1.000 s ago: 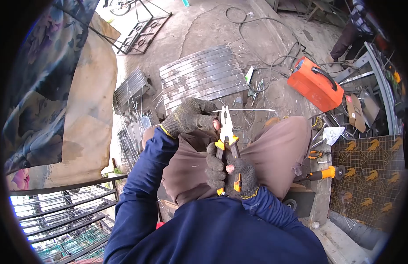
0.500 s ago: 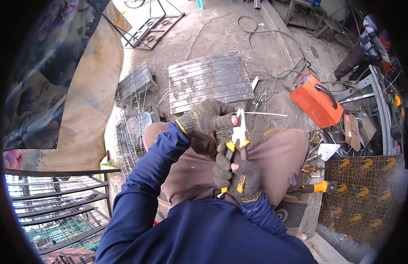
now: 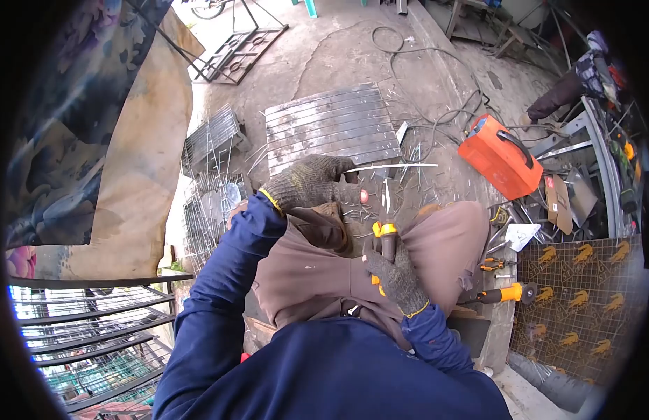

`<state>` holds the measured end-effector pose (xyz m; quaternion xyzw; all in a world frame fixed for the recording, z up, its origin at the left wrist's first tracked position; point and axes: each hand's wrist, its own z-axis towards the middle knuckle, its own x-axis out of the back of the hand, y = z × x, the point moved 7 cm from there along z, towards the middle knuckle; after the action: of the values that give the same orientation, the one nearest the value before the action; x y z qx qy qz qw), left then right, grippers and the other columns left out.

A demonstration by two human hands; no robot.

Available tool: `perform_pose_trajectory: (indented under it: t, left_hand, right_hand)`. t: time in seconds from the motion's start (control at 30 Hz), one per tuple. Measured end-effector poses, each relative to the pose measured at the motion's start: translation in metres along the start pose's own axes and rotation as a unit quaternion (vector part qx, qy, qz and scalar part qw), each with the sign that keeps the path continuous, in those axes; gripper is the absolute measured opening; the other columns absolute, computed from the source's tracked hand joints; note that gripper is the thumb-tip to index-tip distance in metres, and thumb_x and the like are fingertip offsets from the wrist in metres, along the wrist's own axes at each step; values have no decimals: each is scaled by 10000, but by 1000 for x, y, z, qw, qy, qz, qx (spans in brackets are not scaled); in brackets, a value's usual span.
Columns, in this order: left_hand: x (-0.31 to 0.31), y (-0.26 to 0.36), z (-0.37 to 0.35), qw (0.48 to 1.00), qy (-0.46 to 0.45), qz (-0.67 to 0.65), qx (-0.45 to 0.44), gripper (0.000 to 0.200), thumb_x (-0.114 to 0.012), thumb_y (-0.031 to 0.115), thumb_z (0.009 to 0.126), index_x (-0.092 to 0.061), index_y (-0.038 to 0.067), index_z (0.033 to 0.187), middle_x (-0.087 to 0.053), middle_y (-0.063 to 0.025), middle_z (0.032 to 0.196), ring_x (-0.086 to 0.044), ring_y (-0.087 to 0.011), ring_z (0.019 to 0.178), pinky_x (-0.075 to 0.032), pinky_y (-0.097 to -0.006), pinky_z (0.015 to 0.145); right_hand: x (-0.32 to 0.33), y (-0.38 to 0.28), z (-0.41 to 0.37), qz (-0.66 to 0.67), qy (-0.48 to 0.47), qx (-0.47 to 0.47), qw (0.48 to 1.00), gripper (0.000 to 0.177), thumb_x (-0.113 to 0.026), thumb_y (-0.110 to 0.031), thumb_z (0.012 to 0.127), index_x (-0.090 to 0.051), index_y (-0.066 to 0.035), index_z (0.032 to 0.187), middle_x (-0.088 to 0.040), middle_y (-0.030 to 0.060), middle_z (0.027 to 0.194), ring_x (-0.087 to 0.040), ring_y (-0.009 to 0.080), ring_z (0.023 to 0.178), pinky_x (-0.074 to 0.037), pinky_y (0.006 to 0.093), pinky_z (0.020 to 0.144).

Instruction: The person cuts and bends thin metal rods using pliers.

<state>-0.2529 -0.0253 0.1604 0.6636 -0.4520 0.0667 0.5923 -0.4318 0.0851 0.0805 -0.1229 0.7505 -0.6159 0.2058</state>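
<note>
My left hand (image 3: 314,183), in a dark knitted glove with a bare fingertip showing, pinches one end of a thin white rod (image 3: 398,166). The rod points right, roughly level, above the pliers. In my gloved right hand (image 3: 400,278) is a pair of pliers (image 3: 386,229) with black and yellow handles. Their jaws point away from me, seen nearly edge-on, just below the rod and apart from it in this view. My right fingers are wrapped round the handles and partly hidden.
A slatted metal stool (image 3: 331,126) stands ahead, with metal scraps on the floor around it. To the right are an orange machine (image 3: 501,157) with cables, an angle grinder (image 3: 503,295) and another pair of pliers (image 3: 491,264). Wire mesh (image 3: 205,210) leans at left. A person (image 3: 576,87) is at far right.
The pliers have come away from the rod and turned edge-on. My left hand has moved slightly left, its rod now higher in view. My right hand has shifted a little right.
</note>
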Motion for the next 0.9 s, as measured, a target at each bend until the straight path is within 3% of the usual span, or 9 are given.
perform_pose_trajectory:
  t: [0.03, 0.13, 0.2, 0.27, 0.3, 0.4, 0.53, 0.6, 0.9]
  left_hand:
    - [3, -7, 3, 999, 17, 1, -35, 465, -625, 495, 928, -670, 68, 1108, -611, 18, 826, -567, -118, 786, -484, -320, 754]
    - [18, 1, 0, 986, 112, -91, -87, 598, -503, 621, 948, -664, 87, 1162, -553, 22, 785, -522, -107, 725, -466, -274, 690]
    - [22, -3, -9, 981, 74, -173, 49, 634, -409, 614, 986, -717, 65, 1058, -615, -15, 761, -554, -112, 709, -446, -269, 646]
    - [15, -8, -6, 943, 31, -320, 85, 710, -315, 669, 980, -740, 102, 1023, -606, 15, 730, -486, -68, 609, -381, -218, 551]
    - [16, -2, -4, 953, 50, -293, 53, 795, -242, 733, 951, -742, 118, 1025, -613, 26, 718, -419, -60, 548, -324, -206, 505]
    - [13, -2, 1, 950, 53, -304, 41, 832, -222, 762, 932, -741, 119, 1021, -635, 19, 727, -388, -68, 535, -307, -218, 499]
    - [8, 2, 3, 940, 26, -338, 51, 836, -231, 771, 924, -742, 117, 1016, -650, 18, 754, -387, -68, 535, -306, -222, 498]
    - [3, 9, 1, 968, -30, -244, 50, 1117, -50, 921, 768, -660, 90, 1198, -591, 2, 866, -432, -85, 632, -349, -227, 568]
    - [3, 17, -6, 951, 21, -309, 9, 1045, -116, 873, 826, -628, 37, 1187, -690, -107, 989, -669, -175, 826, -509, -281, 691]
  right_hand:
    - [-5, 6, -1, 124, -36, -106, 986, 429, -612, -116, 912, -460, -27, 1303, -596, 56, 960, -598, 173, 819, -513, 323, 749]
    - [-1, -13, 5, 179, -4, -86, 980, 455, -620, -118, 910, -472, -20, 1330, -619, 68, 1022, -619, 159, 870, -528, 314, 774]
    - [-5, -17, 9, 214, -24, -81, 973, 499, -627, -114, 899, -465, -18, 1361, -625, 89, 1072, -629, 134, 914, -534, 295, 783]
    - [-3, 2, 10, 155, -53, -116, 980, 474, -643, -127, 886, -505, -12, 1324, -640, 86, 1060, -637, 134, 905, -533, 286, 770]
    - [-2, -3, 10, -38, -102, -50, 993, 429, -652, -125, 881, -547, -5, 1279, -650, 66, 1019, -631, 128, 879, -527, 275, 766]
    - [-23, 17, 3, 238, -111, -191, 946, 383, -669, -143, 877, -582, 3, 1220, -657, 58, 982, -632, 131, 880, -525, 289, 778]
    - [-31, 1, 2, 194, -128, -156, 960, 425, -701, -170, 861, -574, 9, 1225, -667, 73, 1010, -641, 143, 928, -517, 307, 828]
    - [-33, 0, 1, 169, -131, -146, 966, 435, -706, -170, 858, -571, 11, 1230, -670, 77, 1019, -644, 149, 940, -514, 309, 841]
    - [-45, -32, -1, 284, -167, -184, 926, 630, -594, 13, 860, -371, -58, 1445, -616, 126, 1145, -665, 229, 943, -562, 366, 845]
